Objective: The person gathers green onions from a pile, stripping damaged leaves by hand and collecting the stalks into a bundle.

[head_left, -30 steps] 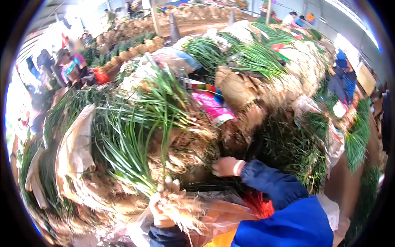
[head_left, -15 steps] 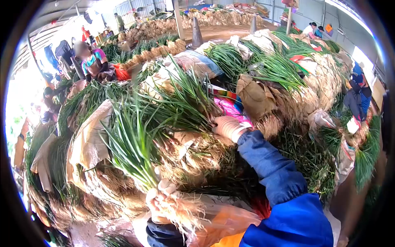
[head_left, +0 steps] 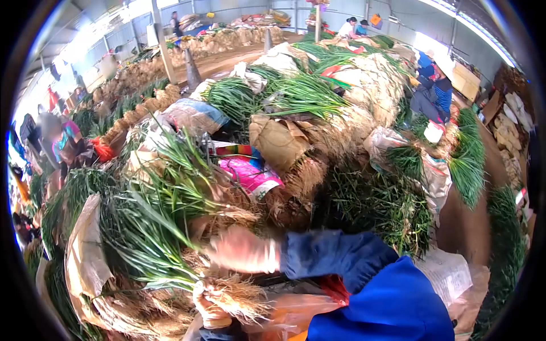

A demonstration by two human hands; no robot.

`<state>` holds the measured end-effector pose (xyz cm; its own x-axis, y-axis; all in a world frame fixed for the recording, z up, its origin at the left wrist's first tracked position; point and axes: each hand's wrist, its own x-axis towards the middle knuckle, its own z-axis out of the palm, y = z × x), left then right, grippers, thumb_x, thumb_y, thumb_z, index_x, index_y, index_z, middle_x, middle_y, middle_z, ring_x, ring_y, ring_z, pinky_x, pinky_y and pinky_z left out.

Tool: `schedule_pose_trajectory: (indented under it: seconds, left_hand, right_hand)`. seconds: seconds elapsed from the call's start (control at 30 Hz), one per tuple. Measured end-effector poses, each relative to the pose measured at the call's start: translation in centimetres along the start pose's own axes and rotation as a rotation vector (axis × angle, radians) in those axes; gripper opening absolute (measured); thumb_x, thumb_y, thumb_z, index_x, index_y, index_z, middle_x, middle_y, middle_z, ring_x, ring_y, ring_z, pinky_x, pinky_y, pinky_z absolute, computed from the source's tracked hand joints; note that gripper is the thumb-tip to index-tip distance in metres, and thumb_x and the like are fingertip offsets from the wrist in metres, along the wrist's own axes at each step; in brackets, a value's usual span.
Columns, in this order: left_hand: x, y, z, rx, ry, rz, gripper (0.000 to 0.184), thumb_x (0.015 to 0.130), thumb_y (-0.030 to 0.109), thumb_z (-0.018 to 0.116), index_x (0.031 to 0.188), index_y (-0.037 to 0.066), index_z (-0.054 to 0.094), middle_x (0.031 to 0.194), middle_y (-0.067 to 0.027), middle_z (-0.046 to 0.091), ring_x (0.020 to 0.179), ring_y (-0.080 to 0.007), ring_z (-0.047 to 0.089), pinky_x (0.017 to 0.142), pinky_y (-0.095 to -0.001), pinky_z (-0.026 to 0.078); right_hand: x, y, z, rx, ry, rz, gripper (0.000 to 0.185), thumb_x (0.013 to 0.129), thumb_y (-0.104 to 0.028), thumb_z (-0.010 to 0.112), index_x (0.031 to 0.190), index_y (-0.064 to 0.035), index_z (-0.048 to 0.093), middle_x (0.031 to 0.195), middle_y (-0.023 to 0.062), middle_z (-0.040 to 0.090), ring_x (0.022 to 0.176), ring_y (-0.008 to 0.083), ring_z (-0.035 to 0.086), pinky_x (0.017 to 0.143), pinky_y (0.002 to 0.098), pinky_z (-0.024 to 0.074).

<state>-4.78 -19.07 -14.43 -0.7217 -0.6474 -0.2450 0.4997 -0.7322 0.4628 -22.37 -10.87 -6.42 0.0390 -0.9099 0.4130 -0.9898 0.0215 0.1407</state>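
My left hand is closed around the root end of a bunch of green onions, low in the middle of the view. Its pale, stringy roots hang to the right of my fingers and its green leaves point up and left. Just above it, my right hand is smeared by motion, so its fingers cannot be made out. Behind my hands more green onions lie on the heap, roots toward me. A pink patterned bag lies beyond my right hand.
Covered onion heaps stretch to the back. A brown sack and loose green trimmings lie to the right. Several people sit or stand around, one in dark blue clothes. A grey post stands behind the heap.
My right hand has come from the heap down toward the bunch in my left hand. The head view has turned right. My left hand still holds its bunch, now tilted further left.
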Motion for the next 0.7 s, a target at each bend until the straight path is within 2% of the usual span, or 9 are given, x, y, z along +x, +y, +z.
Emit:
schedule_pose_trajectory:
  seconds: [0.1, 0.13, 0.17, 0.23, 0.3, 0.4, 0.43, 0.57, 0.7]
  left_hand:
    - [-0.4, 0.4, -1.4, -0.012, -0.07, -0.076, 0.024, 0.079, 0.02, 0.063, 0.095, 0.002, 0.06, 0.073, -0.0025, 0.058, 0.064, -0.0156, 0.055, 0.062, -0.0304, 0.049]
    - [-0.7, 0.1, -1.7, 0.003, 0.001, -0.047, 0.032, 0.077, 0.021, 0.062, 0.102, 0.0, 0.059, 0.074, -0.0032, 0.058, 0.065, -0.0169, 0.056, 0.062, -0.0299, 0.049]
    - [-1.3, 0.3, -1.1, 0.037, 0.082, -0.033, 0.028, 0.08, 0.019, 0.063, 0.101, 0.001, 0.06, 0.072, -0.0007, 0.059, 0.067, -0.0147, 0.057, 0.069, -0.0297, 0.05]
    - [-2.4, 0.9, -0.2, -0.106, -0.013, -0.202, 0.027, 0.078, 0.018, 0.066, 0.101, 0.005, 0.062, 0.099, -0.0106, 0.063, 0.085, -0.0223, 0.059, 0.078, -0.0385, 0.052]
    - [-1.9, -0.2, -3.4, -0.262, -0.034, -0.208, 0.023, 0.08, 0.019, 0.065, 0.1, 0.007, 0.063, 0.112, -0.0118, 0.06, 0.092, -0.0231, 0.057, 0.077, -0.0367, 0.052]
    - [-2.9, 0.6, -2.1, -0.294, -0.113, -0.207, 0.029, 0.077, 0.015, 0.064, 0.103, 0.002, 0.059, 0.108, -0.0145, 0.06, 0.092, -0.027, 0.056, 0.08, -0.039, 0.05]
    - [-3.0, 0.7, -2.5, -0.296, -0.11, -0.201, 0.029, 0.077, 0.015, 0.064, 0.103, 0.002, 0.059, 0.108, -0.0145, 0.06, 0.092, -0.027, 0.056, 0.08, -0.039, 0.05]
    - [-3.2, 0.9, -3.8, -0.185, -0.04, -0.195, 0.029, 0.077, 0.016, 0.065, 0.101, 0.002, 0.058, 0.098, -0.0144, 0.06, 0.092, -0.0266, 0.056, 0.078, -0.0371, 0.05]
    - [-3.2, 1.0, -3.8, -0.216, -0.035, -0.198, 0.027, 0.075, 0.015, 0.065, 0.096, -0.001, 0.058, 0.083, -0.0132, 0.059, 0.088, -0.0262, 0.056, 0.076, -0.0342, 0.049]
  right_hand:
    - [-2.8, -1.8, 1.3, 0.531, -0.338, -0.096, 0.029, 0.073, -0.013, 0.06, 0.102, -0.0104, 0.063, 0.09, 0.0117, 0.062, 0.085, 0.027, 0.064, 0.067, 0.043, 0.0533]
    - [-3.2, -0.9, 0.0, 0.653, -0.315, -0.06, 0.027, 0.08, -0.016, 0.061, 0.106, -0.0112, 0.064, 0.096, 0.0112, 0.064, 0.09, 0.0262, 0.065, 0.073, 0.0398, 0.0542]
    - [-3.7, -0.3, 2.7, 0.864, -0.09, -0.015, 0.026, 0.086, -0.021, 0.061, 0.11, -0.0122, 0.064, 0.097, 0.0101, 0.067, 0.087, 0.0301, 0.066, 0.073, 0.0375, 0.0544]
    - [-2.4, 0.7, 3.0, 0.856, 0.018, 0.279, 0.019, 0.09, -0.02, 0.061, 0.105, -0.0109, 0.066, 0.087, 0.0108, 0.068, 0.085, 0.0287, 0.067, 0.073, 0.0359, 0.0532]
    - [-0.8, 0.1, 5.2, 1.039, -0.16, 0.498, 0.024, 0.092, -0.03, 0.061, 0.097, -0.0081, 0.067, 0.084, 0.0107, 0.068, 0.083, 0.0256, 0.066, 0.076, 0.0357, 0.0511]
    - [1.6, -2.7, 5.6, 1.264, -0.451, 0.477, 0.035, 0.092, -0.038, 0.061, 0.101, -0.0048, 0.066, 0.082, 0.0093, 0.067, 0.074, 0.0184, 0.062, 0.072, 0.0347, 0.0497]
    - [1.9, -3.9, 5.5, 1.46, -0.479, 0.565, 0.036, 0.089, -0.038, 0.064, 0.099, -0.0038, 0.064, 0.08, 0.0118, 0.067, 0.071, 0.0235, 0.064, 0.068, 0.0373, 0.0502]
    - [2.4, -5.7, 5.9, 1.033, -0.155, 0.412, 0.034, 0.082, -0.034, 0.069, 0.095, -0.0042, 0.062, 0.081, 0.0162, 0.066, 0.074, 0.0327, 0.065, 0.066, 0.0401, 0.0506]
    - [2.6, -6.3, 7.5, 0.791, 0.009, 0.47, 0.04, 0.08, -0.037, 0.07, 0.104, -0.0057, 0.06, 0.082, 0.0158, 0.066, 0.076, 0.0352, 0.065, 0.068, 0.0426, 0.0508]
